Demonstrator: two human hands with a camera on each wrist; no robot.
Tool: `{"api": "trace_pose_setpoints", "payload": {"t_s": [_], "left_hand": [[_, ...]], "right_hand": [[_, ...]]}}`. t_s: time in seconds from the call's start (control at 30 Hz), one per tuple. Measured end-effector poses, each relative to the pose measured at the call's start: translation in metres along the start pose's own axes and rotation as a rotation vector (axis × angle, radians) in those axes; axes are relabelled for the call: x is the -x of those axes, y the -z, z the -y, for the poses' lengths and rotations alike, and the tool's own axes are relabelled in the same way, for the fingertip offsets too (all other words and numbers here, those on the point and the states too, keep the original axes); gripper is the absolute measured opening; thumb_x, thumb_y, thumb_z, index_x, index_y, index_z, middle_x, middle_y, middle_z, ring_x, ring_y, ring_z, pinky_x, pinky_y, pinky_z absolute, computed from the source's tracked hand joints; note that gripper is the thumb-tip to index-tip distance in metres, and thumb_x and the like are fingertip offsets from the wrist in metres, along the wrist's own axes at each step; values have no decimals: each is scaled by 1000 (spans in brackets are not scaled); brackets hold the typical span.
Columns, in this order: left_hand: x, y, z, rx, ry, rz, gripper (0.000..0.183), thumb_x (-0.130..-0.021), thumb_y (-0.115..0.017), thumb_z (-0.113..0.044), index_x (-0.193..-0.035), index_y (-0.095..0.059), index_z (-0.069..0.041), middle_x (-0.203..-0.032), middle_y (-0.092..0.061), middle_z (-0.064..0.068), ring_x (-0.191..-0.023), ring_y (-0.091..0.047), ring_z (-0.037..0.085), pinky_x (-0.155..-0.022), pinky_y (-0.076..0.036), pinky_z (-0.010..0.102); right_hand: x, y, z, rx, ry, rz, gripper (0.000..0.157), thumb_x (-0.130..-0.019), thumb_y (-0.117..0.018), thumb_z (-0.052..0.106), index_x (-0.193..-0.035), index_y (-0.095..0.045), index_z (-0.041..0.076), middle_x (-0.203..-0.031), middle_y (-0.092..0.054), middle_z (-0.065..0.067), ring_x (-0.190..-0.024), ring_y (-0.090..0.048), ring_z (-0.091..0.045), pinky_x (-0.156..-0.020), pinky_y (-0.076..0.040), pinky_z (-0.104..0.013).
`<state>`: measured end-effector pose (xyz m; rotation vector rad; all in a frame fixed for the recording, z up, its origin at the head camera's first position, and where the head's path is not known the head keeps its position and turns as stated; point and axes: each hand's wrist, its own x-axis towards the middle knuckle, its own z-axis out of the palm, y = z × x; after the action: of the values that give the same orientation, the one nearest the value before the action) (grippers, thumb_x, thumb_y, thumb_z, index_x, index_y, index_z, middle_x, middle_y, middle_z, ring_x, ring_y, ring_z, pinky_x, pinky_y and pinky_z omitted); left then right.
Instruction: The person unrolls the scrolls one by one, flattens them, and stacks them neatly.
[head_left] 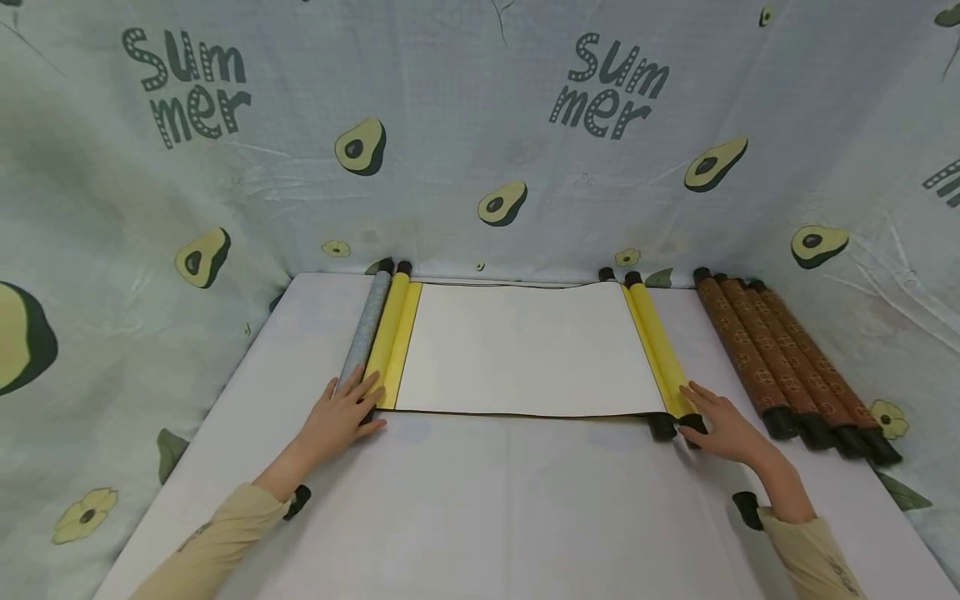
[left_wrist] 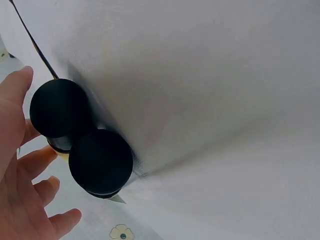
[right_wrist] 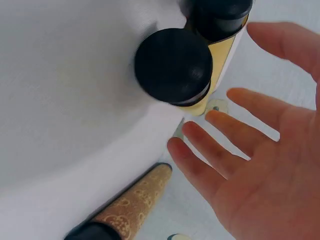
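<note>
A partly unrolled scroll (head_left: 528, 350) lies across the white table, its white sheet flat between yellow edge strips. Beside its left strip are a yellow roll (head_left: 387, 321) and a grey roll (head_left: 367, 321). My left hand (head_left: 341, 417) rests fingers spread over the near ends of these rolls. In the left wrist view, two black end caps (left_wrist: 101, 162) sit beside the loosely bent fingers. On the right, my right hand (head_left: 723, 427) has its fingertips at the near end of another yellow roll (head_left: 660, 346). The right wrist view shows straight, parted fingers beside a black cap (right_wrist: 173, 65).
Several brown patterned rolls (head_left: 750, 354) with black ends lie side by side at the table's right. A pale avocado-print cloth (head_left: 435, 208) hangs behind and around the table (head_left: 465, 508). Black wrist-camera mounts sit below both hands.
</note>
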<state>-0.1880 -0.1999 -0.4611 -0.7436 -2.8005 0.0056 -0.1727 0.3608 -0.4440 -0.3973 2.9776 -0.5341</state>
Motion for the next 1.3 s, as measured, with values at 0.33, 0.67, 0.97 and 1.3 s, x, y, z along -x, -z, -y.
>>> {"api": "trace_pose_setpoints", "payload": {"t_s": [0.33, 0.67, 0.97, 1.3], "left_hand": [[3, 2, -5, -25, -6, -37, 49, -78, -63, -37, -117, -59, -7, -130, -48, 17, -125, -38, 36, -92, -36, 56], [-4, 12, -17, -21, -41, -26, 45, -81, -61, -38, -116, -60, -9, -129, -49, 16, -125, -39, 34, -93, -36, 55], [-14, 15, -34, -60, -119, -77, 38, -82, -60, -37, -111, -62, -12, -125, -54, 13, -121, -45, 32, -91, -41, 50], [-22, 16, -61, 10, -206, -118, 26, -84, -60, -27, -106, -64, -13, -120, -58, 11, -115, -51, 32, -91, -42, 48]], "right_hand": [[9, 8, -13, 24, -98, -173, 60, -87, -55, 24, -129, -34, -14, -127, -34, -39, -112, -33, -55, -86, -33, -63], [7, 24, -42, 67, -267, -238, 65, -88, -50, 24, -132, -25, -16, -121, -32, -44, -105, -33, -58, -80, -33, -64], [1, 34, -70, 151, -335, -264, 64, -88, -48, 27, -128, -27, -18, -119, -29, -46, -101, -27, -64, -73, -33, -66], [-13, 35, -85, 214, -426, -234, 70, -87, -48, 32, -124, -25, -22, -119, -22, -47, -103, -21, -65, -80, -23, -67]]}}
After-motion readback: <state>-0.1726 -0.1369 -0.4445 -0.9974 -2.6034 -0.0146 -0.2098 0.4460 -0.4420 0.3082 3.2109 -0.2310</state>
